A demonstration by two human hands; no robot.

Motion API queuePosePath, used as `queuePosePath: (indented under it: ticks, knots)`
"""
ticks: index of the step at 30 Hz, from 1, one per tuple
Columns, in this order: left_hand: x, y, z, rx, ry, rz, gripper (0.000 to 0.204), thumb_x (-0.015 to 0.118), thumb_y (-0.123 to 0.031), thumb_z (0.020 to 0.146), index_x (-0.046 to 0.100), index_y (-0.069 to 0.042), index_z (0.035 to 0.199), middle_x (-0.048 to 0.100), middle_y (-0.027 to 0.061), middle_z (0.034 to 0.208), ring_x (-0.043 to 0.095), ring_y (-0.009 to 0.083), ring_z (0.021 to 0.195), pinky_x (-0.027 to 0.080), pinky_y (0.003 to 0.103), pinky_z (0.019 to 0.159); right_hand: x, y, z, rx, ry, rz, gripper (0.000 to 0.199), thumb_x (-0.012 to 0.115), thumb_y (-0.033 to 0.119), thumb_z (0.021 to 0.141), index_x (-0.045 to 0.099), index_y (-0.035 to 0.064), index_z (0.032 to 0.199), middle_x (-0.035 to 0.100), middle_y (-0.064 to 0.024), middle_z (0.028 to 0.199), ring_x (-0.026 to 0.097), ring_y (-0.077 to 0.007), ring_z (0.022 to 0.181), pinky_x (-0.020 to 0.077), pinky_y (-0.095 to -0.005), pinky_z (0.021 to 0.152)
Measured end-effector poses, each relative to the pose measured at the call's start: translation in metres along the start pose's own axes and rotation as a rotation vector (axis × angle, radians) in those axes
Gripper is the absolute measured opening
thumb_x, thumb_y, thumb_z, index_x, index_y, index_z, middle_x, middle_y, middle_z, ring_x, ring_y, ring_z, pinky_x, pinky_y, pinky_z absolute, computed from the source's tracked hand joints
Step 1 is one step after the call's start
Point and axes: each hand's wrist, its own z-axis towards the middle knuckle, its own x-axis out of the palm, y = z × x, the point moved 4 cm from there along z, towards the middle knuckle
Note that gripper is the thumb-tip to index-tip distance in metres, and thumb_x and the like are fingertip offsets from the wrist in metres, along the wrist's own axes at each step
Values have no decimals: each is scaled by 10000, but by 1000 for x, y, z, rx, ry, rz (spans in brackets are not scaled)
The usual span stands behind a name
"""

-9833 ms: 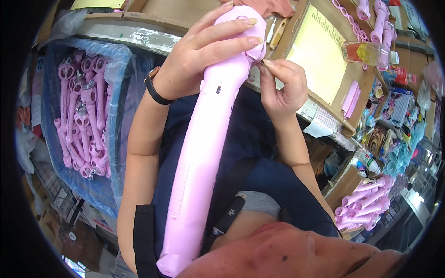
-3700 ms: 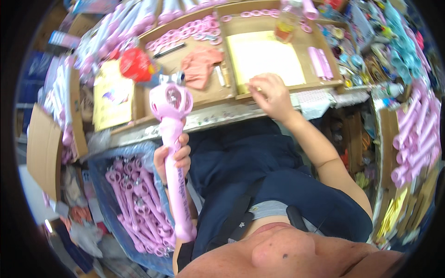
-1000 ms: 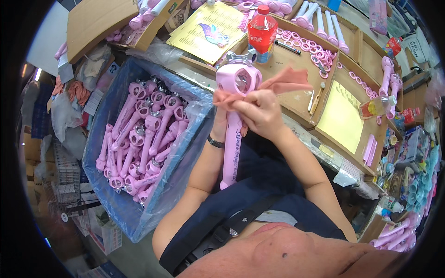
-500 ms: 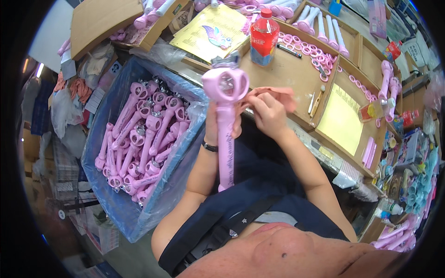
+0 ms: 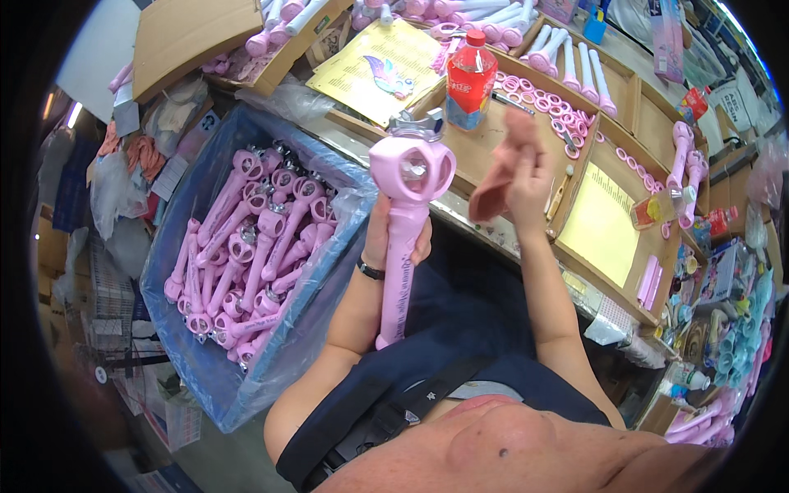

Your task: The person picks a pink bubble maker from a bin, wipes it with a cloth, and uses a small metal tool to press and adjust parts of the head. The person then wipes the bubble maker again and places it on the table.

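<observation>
Upright in front of my chest stands a pink toy wand [image 5: 401,246], its handle bearing dark lettering. Its rounded openwork head carries a silvery crown-like top, and a clear gem shows inside. My left hand [image 5: 376,234] is wrapped round the handle just below the head. To the right, my right hand [image 5: 530,191] pinches a salmon-coloured cloth [image 5: 491,195], which hangs loosely over the near edge of the workbench, apart from the wand. At my left, a blue plastic-lined bin [image 5: 185,374] holds a heap of similar pink wands [image 5: 271,222].
On the bench are a red-capped bottle [image 5: 471,82], yellow printed sheets [image 5: 374,62], pink rings [image 5: 559,107] and a cardboard tray [image 5: 567,215] with a yellow sheet. White-handled wand parts [image 5: 567,62] lie farther back. An open carton [image 5: 193,41] stands beyond the bin.
My right hand has moved right and up with the cloth, away from the wand. The wand in my left hand has shifted slightly right and tilted a little.
</observation>
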Motion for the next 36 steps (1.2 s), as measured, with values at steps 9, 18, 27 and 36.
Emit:
queuePosePath:
  ticks: [9,18,27,36]
  knots:
    - [-4,-19,22,147,-197,306,576,407,-509,971,487,-3,1235,640,190,1050,643,210,692,534,304,569,-17,26,-3,-275,65,-502,476,636,122,855,479,16,1291,522,-174,1209,486,-339,1154,357,-409,1014]
    - [-7,-5,41,226,-275,264,549,478,-475,959,411,-32,1277,626,147,1041,647,216,823,554,356,720,11,8,-157,411,742,-236,696,704,263,779,344,27,1327,617,-253,994,654,-372,885,514,-413,751]
    - [-28,7,43,174,205,-437,1053,683,-639,721,230,-13,1436,476,167,1296,487,153,775,464,276,669,9,16,-159,574,1100,234,360,663,300,888,533,29,1086,583,-48,894,605,-152,855,498,-313,732]
    - [-30,-9,47,159,-37,62,1012,600,-699,743,280,-12,1415,524,265,1234,534,176,675,475,252,560,-68,-21,22,-198,912,-1483,118,656,97,678,642,68,791,673,-114,808,653,-281,823,446,-410,819]
